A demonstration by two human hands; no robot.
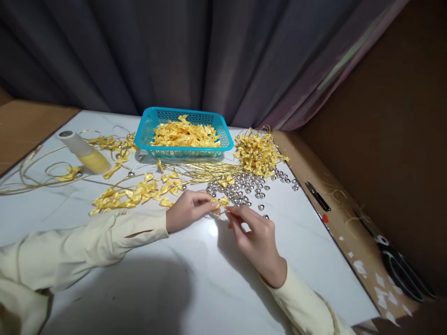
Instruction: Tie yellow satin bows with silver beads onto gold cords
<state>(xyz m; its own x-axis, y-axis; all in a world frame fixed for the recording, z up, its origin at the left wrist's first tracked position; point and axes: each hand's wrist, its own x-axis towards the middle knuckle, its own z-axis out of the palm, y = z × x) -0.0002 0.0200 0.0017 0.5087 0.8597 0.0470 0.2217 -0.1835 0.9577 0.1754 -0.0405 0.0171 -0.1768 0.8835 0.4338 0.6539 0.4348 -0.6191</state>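
Note:
My left hand (pixel 190 210) pinches a yellow ribbon bow (pixel 222 201) between thumb and fingers, above the white board. Close beside it, my right hand (pixel 256 237) has thumb and forefinger pressed together at a thin gold cord (pixel 218 213) that loops below the bow. Just beyond the hands lies a spread of small silver heart-shaped beads (pixel 240 188), with one loose yellow bow (pixel 226 180) among them. Several yellow bows (pixel 143 191) are scattered left of my left hand. Straight gold cords (pixel 209 172) lie in a bundle behind the beads.
A blue basket (pixel 184 151) of yellow bows stands at the back. Right of it is a heap of corded bows (pixel 256 151). A glue bottle (pixel 85 153) leans at the left. On the brown right side lie a black cutter (pixel 317 196), scissors (pixel 398 267) and paper scraps (pixel 359 267).

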